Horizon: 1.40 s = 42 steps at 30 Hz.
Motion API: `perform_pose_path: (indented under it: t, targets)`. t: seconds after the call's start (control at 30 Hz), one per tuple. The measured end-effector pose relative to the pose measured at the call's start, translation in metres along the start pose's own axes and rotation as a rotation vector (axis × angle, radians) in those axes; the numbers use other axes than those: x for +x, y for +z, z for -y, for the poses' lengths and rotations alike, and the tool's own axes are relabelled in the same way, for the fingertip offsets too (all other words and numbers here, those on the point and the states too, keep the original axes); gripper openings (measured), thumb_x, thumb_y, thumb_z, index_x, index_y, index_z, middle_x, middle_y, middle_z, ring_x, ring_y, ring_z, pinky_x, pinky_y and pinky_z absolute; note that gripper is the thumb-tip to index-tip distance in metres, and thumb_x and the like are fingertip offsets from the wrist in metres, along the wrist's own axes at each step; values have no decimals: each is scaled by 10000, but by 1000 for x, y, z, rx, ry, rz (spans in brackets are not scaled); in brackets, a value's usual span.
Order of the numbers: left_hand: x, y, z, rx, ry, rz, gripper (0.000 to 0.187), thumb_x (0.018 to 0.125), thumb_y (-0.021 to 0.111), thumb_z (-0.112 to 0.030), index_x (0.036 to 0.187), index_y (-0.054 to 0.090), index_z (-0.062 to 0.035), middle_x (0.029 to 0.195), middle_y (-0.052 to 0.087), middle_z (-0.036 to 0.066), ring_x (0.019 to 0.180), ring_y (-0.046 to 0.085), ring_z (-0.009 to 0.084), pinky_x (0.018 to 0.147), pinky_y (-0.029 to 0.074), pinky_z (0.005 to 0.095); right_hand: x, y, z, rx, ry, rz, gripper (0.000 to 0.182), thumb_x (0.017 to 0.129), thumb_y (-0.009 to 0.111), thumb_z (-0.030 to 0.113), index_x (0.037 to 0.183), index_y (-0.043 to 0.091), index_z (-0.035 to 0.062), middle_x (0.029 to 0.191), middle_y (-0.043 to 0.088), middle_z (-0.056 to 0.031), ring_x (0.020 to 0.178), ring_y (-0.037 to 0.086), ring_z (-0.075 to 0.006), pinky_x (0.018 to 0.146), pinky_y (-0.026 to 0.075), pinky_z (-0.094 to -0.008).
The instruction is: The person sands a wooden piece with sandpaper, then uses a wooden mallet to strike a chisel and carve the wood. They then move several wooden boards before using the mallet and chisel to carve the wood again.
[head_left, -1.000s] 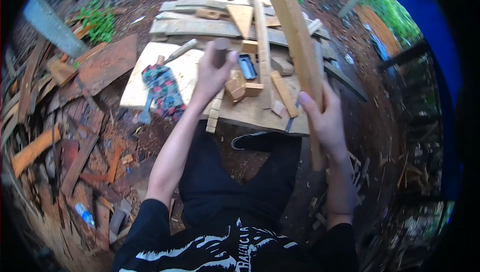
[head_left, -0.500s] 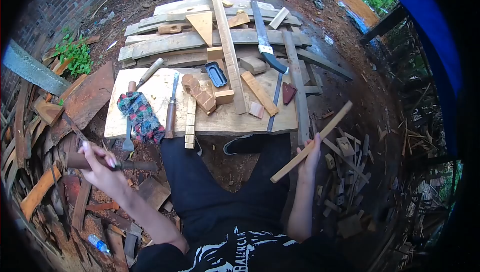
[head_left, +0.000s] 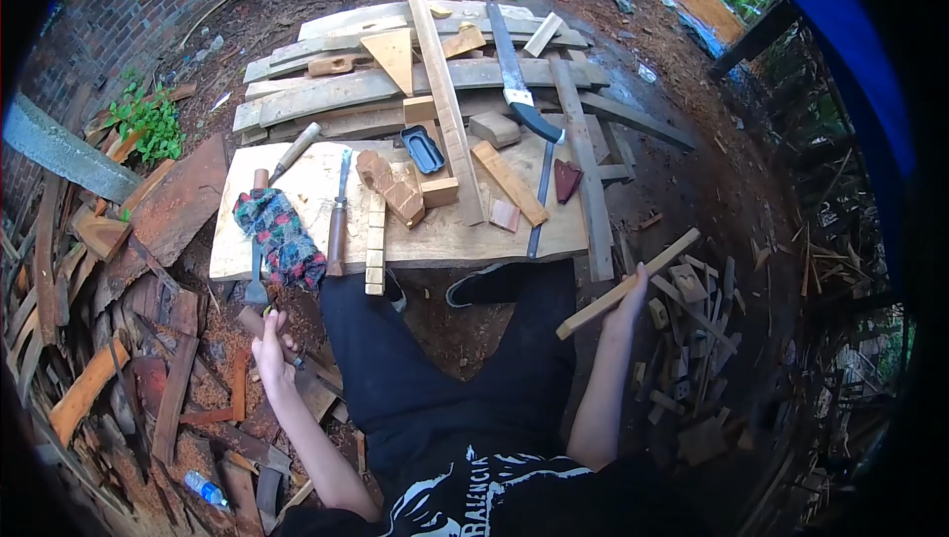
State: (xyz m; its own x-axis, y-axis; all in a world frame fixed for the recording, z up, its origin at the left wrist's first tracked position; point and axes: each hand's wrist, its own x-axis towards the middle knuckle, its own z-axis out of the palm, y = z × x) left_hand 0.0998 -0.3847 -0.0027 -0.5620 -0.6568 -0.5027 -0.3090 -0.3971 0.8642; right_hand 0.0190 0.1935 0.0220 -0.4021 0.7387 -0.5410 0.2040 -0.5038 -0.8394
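Note:
My right hand (head_left: 628,305) is closed around a thin square wooden stick (head_left: 593,316), held slanting upward to the right, beside the bench's right side. Low on the left, my left hand (head_left: 272,347) grips what looks like a chisel (head_left: 251,319); its wooden handle shows at the upper left, and its dark blade points down to the right, partly blurred. On the bench top (head_left: 435,245) near that hand lie a flat-bladed chisel (head_left: 256,275) under a plaid cloth (head_left: 282,238), another chisel (head_left: 337,230) and a notched wooden strip (head_left: 376,250).
A handsaw (head_left: 514,77), a long batten (head_left: 442,92), a black tray (head_left: 423,149), a wooden triangle (head_left: 391,57) and a metal ruler (head_left: 541,203) lie across the bench and planks. Scrap wood (head_left: 178,389) heaps at left; offcuts (head_left: 687,339) lie at right.
My left hand has swung inward to the right and slightly down with the chisel, which now tilts downward. My right hand and the stick have shifted slightly right.

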Motion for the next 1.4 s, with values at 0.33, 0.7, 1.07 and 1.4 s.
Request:
perform_pose_path:
  t: [0.33, 0.7, 1.07, 1.4]
  targets:
    - [44, 12, 5, -33, -115, 103, 410, 944, 732, -294, 1183, 585, 5, 1077, 717, 136, 522, 499, 80, 455, 427, 253, 65, 1, 36, -157, 195, 548, 552, 861, 642, 652, 939, 549, 113, 723, 563, -24, 553, 515, -122, 541, 428, -237]
    - [64, 28, 9, 10, -42, -3, 298, 935, 760, -232, 1092, 623, -18, 683, 565, 7, 480, 506, 109, 450, 442, 283, 103, 24, 26, 62, 227, 446, 500, 869, 729, 484, 1059, 477, 96, 879, 511, -42, 584, 512, -170, 483, 431, -287]
    - [69, 48, 21, 40, 50, -71, 308, 943, 732, -193, 1146, 633, 16, 816, 631, 45, 489, 511, 116, 454, 438, 285, 109, 87, 35, -161, 91, 377, 439, 845, 738, 509, 857, 531, 123, 672, 491, 4, 437, 465, -157, 428, 422, -288]
    - [57, 53, 16, 34, 77, -59, 271, 941, 741, -204, 1091, 641, -2, 784, 615, 28, 489, 514, 107, 461, 432, 276, 99, 86, 32, -317, -31, 397, 453, 844, 752, 520, 829, 625, 86, 771, 567, -37, 641, 539, -160, 591, 462, -308]
